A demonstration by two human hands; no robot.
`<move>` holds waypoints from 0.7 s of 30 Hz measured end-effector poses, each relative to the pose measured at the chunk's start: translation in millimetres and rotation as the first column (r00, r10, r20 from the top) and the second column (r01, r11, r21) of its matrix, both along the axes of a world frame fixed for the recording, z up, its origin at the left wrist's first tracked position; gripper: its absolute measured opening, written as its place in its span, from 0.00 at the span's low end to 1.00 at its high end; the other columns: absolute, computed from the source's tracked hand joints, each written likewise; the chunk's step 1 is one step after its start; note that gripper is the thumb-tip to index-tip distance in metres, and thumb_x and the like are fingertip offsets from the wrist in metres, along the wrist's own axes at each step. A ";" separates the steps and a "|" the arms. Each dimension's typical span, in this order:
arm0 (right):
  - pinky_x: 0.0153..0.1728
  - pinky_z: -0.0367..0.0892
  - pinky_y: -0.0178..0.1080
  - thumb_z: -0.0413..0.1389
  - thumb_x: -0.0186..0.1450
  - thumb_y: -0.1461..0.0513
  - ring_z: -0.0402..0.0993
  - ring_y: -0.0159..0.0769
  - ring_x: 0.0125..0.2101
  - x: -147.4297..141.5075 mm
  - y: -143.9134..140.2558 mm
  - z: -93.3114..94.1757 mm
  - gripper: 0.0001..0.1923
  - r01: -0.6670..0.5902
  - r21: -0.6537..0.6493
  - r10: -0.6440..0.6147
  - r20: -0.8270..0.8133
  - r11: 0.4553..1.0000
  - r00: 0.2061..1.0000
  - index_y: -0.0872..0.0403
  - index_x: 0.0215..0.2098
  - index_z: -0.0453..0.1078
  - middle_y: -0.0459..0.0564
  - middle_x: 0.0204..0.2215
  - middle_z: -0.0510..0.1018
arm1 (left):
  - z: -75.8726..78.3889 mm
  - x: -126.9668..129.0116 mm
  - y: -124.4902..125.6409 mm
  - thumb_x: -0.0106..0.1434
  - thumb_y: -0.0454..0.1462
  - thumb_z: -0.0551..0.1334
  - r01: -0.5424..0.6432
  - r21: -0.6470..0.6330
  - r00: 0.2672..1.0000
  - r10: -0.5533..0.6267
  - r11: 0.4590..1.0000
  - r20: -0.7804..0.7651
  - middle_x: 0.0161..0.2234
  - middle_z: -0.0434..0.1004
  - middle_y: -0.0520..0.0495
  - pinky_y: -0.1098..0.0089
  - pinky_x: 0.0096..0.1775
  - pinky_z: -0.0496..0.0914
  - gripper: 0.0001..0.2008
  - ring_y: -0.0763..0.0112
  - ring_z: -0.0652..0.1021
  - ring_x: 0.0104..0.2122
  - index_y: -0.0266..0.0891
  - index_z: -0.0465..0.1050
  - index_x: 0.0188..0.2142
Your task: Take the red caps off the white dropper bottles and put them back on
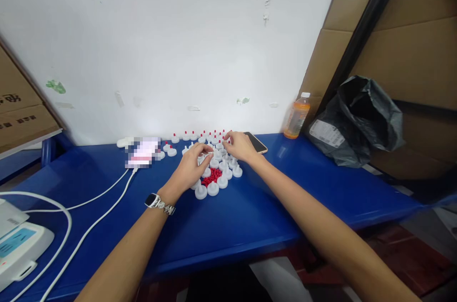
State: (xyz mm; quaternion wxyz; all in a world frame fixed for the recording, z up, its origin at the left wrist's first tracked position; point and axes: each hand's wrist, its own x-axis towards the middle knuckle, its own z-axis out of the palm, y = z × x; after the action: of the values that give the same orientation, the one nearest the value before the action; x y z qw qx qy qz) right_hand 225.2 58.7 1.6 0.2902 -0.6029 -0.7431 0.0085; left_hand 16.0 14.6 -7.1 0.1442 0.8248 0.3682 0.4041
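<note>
White nozzle caps (213,189), round with a pointed spout, stand in a cluster on the blue table. Among them lies a pile of small red tips (212,177). Along the wall, a row of white caps wears red tips on the spouts (174,138). My left hand (191,165), with a watch on the wrist, is closed at the left of the cluster, a white nozzle cap partly visible between thumb and fingers. My right hand (241,145) is over the cluster's back right, thumb and forefinger pinched together; whatever they hold is too small to make out.
A dark phone (256,143) lies just beyond my right hand. Farther right are an orange drink bottle (297,116) and a grey plastic bag (342,135). At left are a lit, blurred-out phone (143,152), white cables (96,218) and a white device (24,249).
</note>
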 end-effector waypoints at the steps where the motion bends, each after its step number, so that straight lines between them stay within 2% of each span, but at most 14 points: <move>1: 0.43 0.60 0.43 0.55 0.65 0.56 0.72 0.44 0.41 -4.8 7.8 3.0 0.15 0.000 0.001 0.000 0.067 1.000 0.998 0.54 0.44 0.76 0.56 0.38 0.80 | 0.6 0.0 -0.7 0.69 0.42 0.56 0.003 0.001 1.000 -0.003 1.000 0.003 0.41 0.76 0.45 0.59 0.48 0.71 0.10 0.62 0.77 0.43 0.40 0.71 0.43; 4: 0.51 0.56 0.49 0.58 0.62 0.58 0.69 0.51 0.48 -17.5 30.1 9.6 0.11 0.005 -0.069 0.009 0.203 0.998 0.979 0.56 0.39 0.77 0.60 0.41 0.80 | 2.6 1.4 -4.2 0.69 0.40 0.56 0.014 -0.001 1.000 -0.014 1.000 0.003 0.42 0.76 0.44 0.59 0.49 0.70 0.09 0.62 0.76 0.44 0.40 0.71 0.43; 6: 0.52 0.54 0.50 0.58 0.62 0.61 0.70 0.50 0.48 -21.9 38.8 12.0 0.07 0.001 -0.119 0.026 0.228 0.993 0.973 0.56 0.34 0.77 0.59 0.38 0.81 | 3.7 1.6 -6.3 0.70 0.40 0.55 0.021 -0.009 1.000 -0.021 1.000 -0.003 0.42 0.75 0.45 0.58 0.49 0.70 0.09 0.62 0.76 0.44 0.41 0.71 0.43; 8: 0.52 0.55 0.48 0.56 0.63 0.62 0.72 0.46 0.44 -22.5 38.9 13.6 0.07 0.004 -0.107 0.017 0.192 0.994 0.981 0.55 0.32 0.76 0.57 0.35 0.82 | 3.9 0.8 -7.3 0.70 0.41 0.55 0.016 -0.008 1.000 -0.016 1.000 -0.005 0.43 0.74 0.45 0.58 0.49 0.70 0.09 0.62 0.75 0.45 0.41 0.71 0.43; 10: 0.47 0.60 0.45 0.54 0.64 0.61 0.74 0.41 0.38 -20.9 29.5 14.4 0.08 -0.013 -0.063 0.016 0.033 0.998 0.999 0.55 0.33 0.74 0.54 0.33 0.81 | 2.9 -0.1 -7.4 0.70 0.42 0.55 -0.007 0.011 1.000 0.007 1.000 0.005 0.45 0.72 0.44 0.59 0.49 0.71 0.10 0.62 0.75 0.46 0.41 0.70 0.46; 12: 0.39 0.63 0.39 0.54 0.65 0.59 0.73 0.36 0.32 -19.5 12.8 13.8 0.08 -0.097 -0.041 0.084 -0.246 0.994 0.966 0.55 0.32 0.71 0.51 0.31 0.80 | 1.1 -0.1 -7.6 0.69 0.42 0.56 -0.053 0.046 0.998 0.051 0.998 0.028 0.50 0.69 0.42 0.59 0.48 0.71 0.14 0.61 0.75 0.48 0.42 0.67 0.52; 15: 0.31 0.63 0.36 0.55 0.64 0.52 0.71 0.33 0.26 -20.6 -17.0 9.2 0.13 -0.329 -0.028 0.246 -0.604 0.944 0.758 0.54 0.32 0.66 0.48 0.26 0.78 | -1.3 2.0 -9.6 0.68 0.43 0.59 -0.089 0.072 0.995 0.086 0.993 0.047 0.56 0.64 0.40 0.59 0.48 0.72 0.22 0.60 0.74 0.50 0.44 0.61 0.59; 17: 0.30 0.63 0.35 0.55 0.64 0.48 0.70 0.32 0.25 -23.0 -33.3 4.2 0.17 -0.431 -0.014 0.297 -0.705 0.902 0.645 0.53 0.30 0.63 0.46 0.24 0.76 | -1.5 3.8 -11.9 0.68 0.44 0.59 -0.056 0.057 0.998 0.054 0.997 0.041 0.54 0.68 0.41 0.59 0.47 0.72 0.22 0.61 0.75 0.48 0.43 0.60 0.59; 18: 0.29 0.63 0.35 0.55 0.64 0.47 0.68 0.31 0.24 -24.3 -39.3 1.5 0.18 -0.450 -0.009 0.306 -0.720 0.893 0.623 0.52 0.29 0.62 0.44 0.22 0.74 | -1.0 4.6 -13.2 0.68 0.44 0.59 -0.031 0.044 0.999 0.029 0.999 0.038 0.51 0.70 0.42 0.60 0.46 0.73 0.21 0.62 0.75 0.47 0.43 0.61 0.58; 21: 0.26 0.56 0.34 0.49 0.67 0.45 0.60 0.29 0.22 -27.7 -48.4 -5.9 0.22 -0.396 0.017 0.301 -0.683 0.918 0.666 0.52 0.25 0.58 0.40 0.19 0.64 | 1.7 6.0 -17.2 0.69 0.44 0.58 0.014 0.020 0.998 -0.015 1.000 0.058 0.44 0.74 0.45 0.63 0.45 0.73 0.17 0.65 0.76 0.42 0.42 0.63 0.55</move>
State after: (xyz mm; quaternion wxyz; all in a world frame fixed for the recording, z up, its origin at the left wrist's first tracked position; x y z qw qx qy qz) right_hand 197.5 10.3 -4.4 0.4907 -0.4228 -0.6866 0.3302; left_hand 22.0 -2.6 -5.4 0.1498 0.8167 0.3539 0.4306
